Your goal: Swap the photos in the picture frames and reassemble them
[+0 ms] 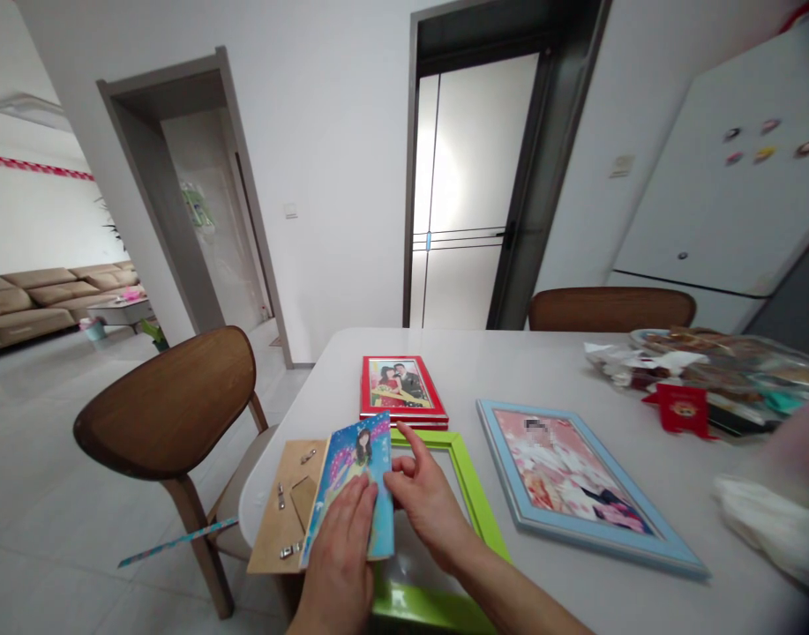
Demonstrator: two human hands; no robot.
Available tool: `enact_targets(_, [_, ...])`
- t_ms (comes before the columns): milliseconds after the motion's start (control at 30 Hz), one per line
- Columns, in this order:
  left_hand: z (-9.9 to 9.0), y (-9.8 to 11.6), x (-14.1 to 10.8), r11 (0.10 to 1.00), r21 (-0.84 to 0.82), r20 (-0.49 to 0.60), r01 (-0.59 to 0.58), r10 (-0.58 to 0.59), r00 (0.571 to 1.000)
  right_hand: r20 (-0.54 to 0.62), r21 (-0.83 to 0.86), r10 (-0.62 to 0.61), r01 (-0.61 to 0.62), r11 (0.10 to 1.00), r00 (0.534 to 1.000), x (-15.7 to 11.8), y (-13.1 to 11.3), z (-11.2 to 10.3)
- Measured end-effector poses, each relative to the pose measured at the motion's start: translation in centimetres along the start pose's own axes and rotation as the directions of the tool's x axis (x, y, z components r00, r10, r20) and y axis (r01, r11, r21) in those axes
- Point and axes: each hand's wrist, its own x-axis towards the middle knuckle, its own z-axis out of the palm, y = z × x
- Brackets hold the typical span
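Note:
A blue illustrated picture card (381, 520) with a cartoon girl in a dress is between my hands, tilted over a green photo frame (474, 481). My left hand (343, 551) grips it from the front, fingers together across its lower part; the thumb is hidden. At the card's right edge, my right hand (431, 498) pinches with thumb and curled fingers while its index finger points up. Left of the card, partly behind it, is a brown backing board (280, 529) with metal clips and a stand flap.
A red framed photo (437, 409) lies behind the green frame, a light blue one (580, 476) to the right. Plastic bags and a red packet (683, 410) clutter the table's right side. A wooden chair (172, 401) stands at left; a patterned strip (179, 540) juts past the table edge.

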Motion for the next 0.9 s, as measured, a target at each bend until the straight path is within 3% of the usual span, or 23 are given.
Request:
enact_targets(100, [-0.5, 0.7, 1.2, 0.974, -0.224, -0.172, 0.036, -0.076, 0.982, 0.007, -0.022, -0.032, 0.032, 0.999, 0.999, -0.7, -1.3, 0.2])
enact_targets(200, [-0.7, 2.9, 2.1, 0.823, -0.545, -0.245, 0.161, -0.340, 0.908, -0.082, -0.089, 0.116, -0.123, 0.988, 0.990, -1.1, -0.7, -0.8])
enact_targets(267, [-0.4, 4.6, 2.5, 0.597, -0.762, -0.130, 0.251, -0.521, 0.844, -0.104, -0.030, 0.199, -0.203, 0.979, 0.975, -1.1, 0.2, -1.8])
enact_targets(333, [0.1, 5.8, 2.8, 0.385, -0.873, 0.021, 0.299, -0.583, 0.812, -0.090, 0.062, 0.173, -0.168, 0.984, 0.981, -1.1, 0.6, -3.1])
enact_targets(400, [0.5, 5.9, 3.0, 0.313, -0.900, 0.074, 0.303, -0.576, 0.814, -0.108, 0.095, 0.103, -0.092, 0.991, 0.989, -1.0, 0.4, -4.5])
enact_targets(500, [0.9, 4.4, 2.8, 0.386, -0.865, 0.053, 0.319, -0.563, 0.825, -0.166, 0.000, 0.123, -0.125, 0.992, 0.978, -1.0, -0.4, -6.6])
enact_targets(633, [1.4, 2.2, 1.6, 0.662, -0.623, 0.093, 0.417, -0.466, 0.880, -0.181, -0.164, 0.162, -0.192, 0.968, 0.970, -0.9, -0.8, -8.4])
enact_targets(733, [1.8, 1.4, 0.6, 0.857, -0.403, 0.138, 0.322, -0.291, 0.947, -0.148, -0.245, 0.149, -0.182, 0.952, 0.978, -0.7, -0.2, -8.5])
enact_targets(900, [2.5, 0.8, -0.2, 0.971, -0.218, 0.214, 0.101, -0.053, 0.975, -0.143, -0.351, 0.065, -0.112, 0.930, 0.988, 0.0, 0.9, -8.3])
